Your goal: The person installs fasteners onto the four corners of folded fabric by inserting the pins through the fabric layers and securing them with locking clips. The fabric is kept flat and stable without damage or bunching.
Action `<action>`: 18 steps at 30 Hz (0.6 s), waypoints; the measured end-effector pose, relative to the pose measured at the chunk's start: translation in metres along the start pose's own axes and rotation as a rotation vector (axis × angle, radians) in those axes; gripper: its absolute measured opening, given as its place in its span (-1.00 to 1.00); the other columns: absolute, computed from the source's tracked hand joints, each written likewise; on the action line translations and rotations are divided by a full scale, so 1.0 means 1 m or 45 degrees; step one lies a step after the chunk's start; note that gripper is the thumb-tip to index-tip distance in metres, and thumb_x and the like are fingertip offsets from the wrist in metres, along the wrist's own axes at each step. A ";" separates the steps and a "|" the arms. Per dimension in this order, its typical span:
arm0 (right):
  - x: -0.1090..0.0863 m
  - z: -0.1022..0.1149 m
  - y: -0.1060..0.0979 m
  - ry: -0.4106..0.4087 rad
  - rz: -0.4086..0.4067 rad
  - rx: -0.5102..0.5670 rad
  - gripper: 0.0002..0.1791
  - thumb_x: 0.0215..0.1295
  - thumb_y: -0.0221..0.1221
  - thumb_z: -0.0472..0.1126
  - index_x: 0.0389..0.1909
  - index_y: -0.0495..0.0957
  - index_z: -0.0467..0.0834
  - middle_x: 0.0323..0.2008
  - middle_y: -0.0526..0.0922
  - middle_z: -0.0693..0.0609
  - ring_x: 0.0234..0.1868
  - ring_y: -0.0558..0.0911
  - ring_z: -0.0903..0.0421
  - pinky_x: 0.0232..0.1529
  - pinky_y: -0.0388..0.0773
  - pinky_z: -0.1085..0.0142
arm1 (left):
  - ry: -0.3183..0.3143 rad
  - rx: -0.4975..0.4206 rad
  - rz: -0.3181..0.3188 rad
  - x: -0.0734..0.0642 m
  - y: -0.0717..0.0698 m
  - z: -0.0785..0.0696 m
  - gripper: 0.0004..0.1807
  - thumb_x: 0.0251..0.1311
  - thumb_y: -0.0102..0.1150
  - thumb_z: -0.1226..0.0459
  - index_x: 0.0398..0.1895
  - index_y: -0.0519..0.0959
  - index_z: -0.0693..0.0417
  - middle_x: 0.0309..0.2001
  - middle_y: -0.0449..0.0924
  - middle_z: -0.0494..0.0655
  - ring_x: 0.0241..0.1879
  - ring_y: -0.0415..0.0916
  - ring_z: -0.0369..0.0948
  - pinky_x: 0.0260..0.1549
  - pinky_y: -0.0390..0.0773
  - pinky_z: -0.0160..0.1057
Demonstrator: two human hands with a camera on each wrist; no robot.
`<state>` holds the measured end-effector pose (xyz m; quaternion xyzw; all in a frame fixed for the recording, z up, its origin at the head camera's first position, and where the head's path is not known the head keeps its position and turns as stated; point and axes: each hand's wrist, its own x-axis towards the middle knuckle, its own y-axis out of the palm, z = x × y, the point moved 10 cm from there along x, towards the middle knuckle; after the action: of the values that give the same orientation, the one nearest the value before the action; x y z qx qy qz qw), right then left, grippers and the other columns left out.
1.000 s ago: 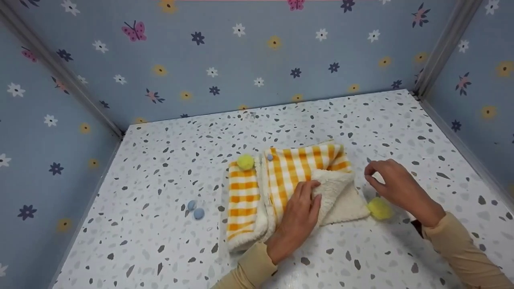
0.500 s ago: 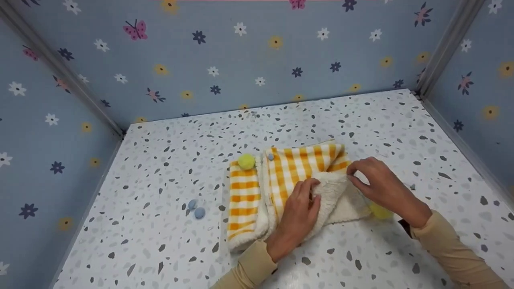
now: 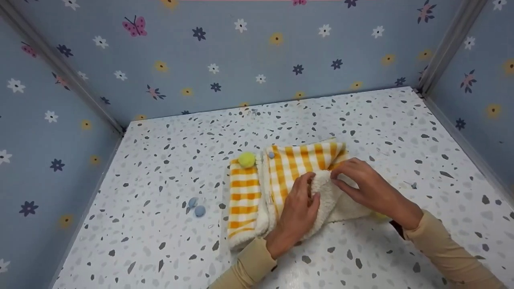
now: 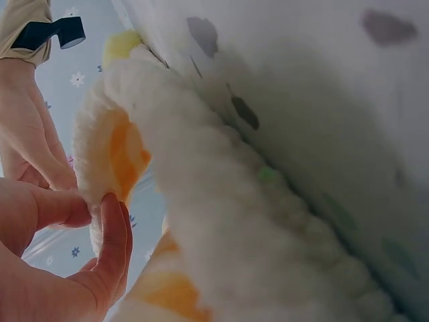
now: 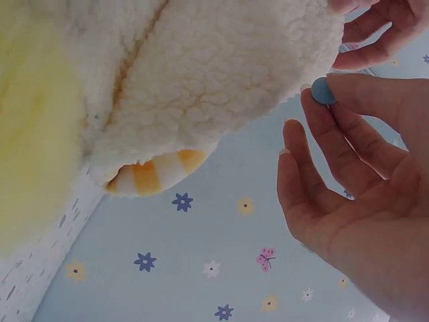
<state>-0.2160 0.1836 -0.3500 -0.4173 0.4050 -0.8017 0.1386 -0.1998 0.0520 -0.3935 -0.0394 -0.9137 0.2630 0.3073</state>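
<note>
Item, nearest, bottom of the head view: two tan sleeves (image 3: pixel 253 261). Item: left hand (image 3: pixel 295 208), lower centre, thumb and fingertips closed in a pinch; I see from its wrist camera that they hold a fleecy edge. Item: right hand (image 3: pixel 371 190), right of centre, thumb and forefinger brought together, other fingers loosely bent. Item: small blue disc (image 5: pixel 323 90), between those two tips, upper right of the right wrist view, beside the fleece; I judge it light, hard and smooth, apt to squirt out if squeezed off-centre, best held by opposite sides of its rim.

Item: checked cloth (image 3: pixel 299 160), yellow and white, cream fleece lining, folded, centre and right of centre. I expect it light, soft, limp and not fragile; the pile should grip well but give underfoot of any press. I would take it at the turned-back edge, through both layers. Item: yellow pompom (image 3: pixel 247 159), at its upper left; likely squashy, a poor handle.

Item: two loose blue discs (image 3: pixel 200 210), left of the cloth. Item: bluish-grey disc (image 3: pixel 271 155), on the cloth's upper left part. Item: speckled table (image 3: pixel 160 160). Item, farthest: flowered wall (image 3: pixel 241 52), top of the frame.
</note>
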 end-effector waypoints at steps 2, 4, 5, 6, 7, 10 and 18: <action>0.001 0.003 0.001 -0.015 0.007 0.017 -0.70 0.10 0.44 -0.53 -0.21 0.65 -0.16 -0.20 0.69 0.05 -0.12 0.59 0.10 -0.09 0.49 0.32 | -0.006 0.003 0.006 0.001 0.000 0.000 -0.57 0.40 0.18 0.45 0.28 0.38 0.29 -0.01 0.51 0.09 -0.35 0.40 -0.23 -0.36 0.49 -0.40; 0.001 0.005 0.003 -0.032 0.018 0.046 -0.71 0.11 0.43 -0.53 -0.21 0.65 -0.17 -0.21 0.67 0.05 -0.10 0.58 0.10 -0.06 0.48 0.34 | -0.009 0.007 0.008 0.001 0.000 0.002 -0.56 0.40 0.17 0.45 0.29 0.37 0.28 -0.01 0.51 0.08 -0.35 0.40 -0.24 -0.36 0.49 -0.40; 0.001 0.007 0.003 -0.041 0.024 0.062 -0.71 0.13 0.42 -0.53 -0.21 0.65 -0.17 -0.21 0.67 0.05 -0.10 0.58 0.10 -0.05 0.47 0.35 | -0.012 0.006 0.009 0.001 0.000 0.002 -0.55 0.40 0.17 0.45 0.30 0.36 0.28 -0.02 0.51 0.07 -0.35 0.40 -0.24 -0.35 0.49 -0.40; 0.001 0.009 0.004 -0.056 0.026 0.073 -0.71 0.13 0.42 -0.53 -0.21 0.65 -0.17 -0.21 0.66 0.05 -0.09 0.58 0.10 -0.03 0.47 0.35 | -0.015 0.007 0.009 0.001 0.000 0.003 -0.54 0.40 0.17 0.45 0.31 0.35 0.28 -0.02 0.51 0.07 -0.35 0.40 -0.24 -0.35 0.49 -0.40; 0.001 0.010 0.005 -0.069 0.031 0.087 -0.72 0.14 0.41 -0.54 -0.21 0.65 -0.17 -0.22 0.66 0.05 -0.09 0.58 0.09 -0.03 0.47 0.35 | -0.017 0.008 0.008 0.001 0.000 0.003 -0.53 0.39 0.17 0.46 0.32 0.35 0.28 -0.02 0.51 0.07 -0.35 0.41 -0.24 -0.35 0.49 -0.40; 0.002 0.015 0.006 -0.124 0.037 0.122 -0.71 0.14 0.40 -0.55 -0.20 0.65 -0.17 -0.23 0.68 0.06 -0.10 0.59 0.06 -0.04 0.48 0.29 | -0.023 0.005 0.009 0.001 0.000 0.004 -0.51 0.38 0.16 0.47 0.34 0.34 0.30 -0.01 0.52 0.07 -0.34 0.43 -0.22 -0.35 0.49 -0.41; 0.000 0.024 0.011 -0.223 0.043 0.143 -0.66 0.07 0.42 -0.57 -0.23 0.63 -0.14 -0.25 0.69 0.08 -0.15 0.61 0.03 -0.12 0.54 0.11 | -0.029 0.063 0.024 0.002 -0.001 0.003 -0.46 0.38 0.17 0.47 0.39 0.33 0.39 0.00 0.51 0.09 -0.34 0.41 -0.20 -0.35 0.50 -0.32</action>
<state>-0.1983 0.1635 -0.3503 -0.4704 0.3527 -0.7812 0.2099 -0.2028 0.0498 -0.3939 -0.0375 -0.9100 0.2888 0.2952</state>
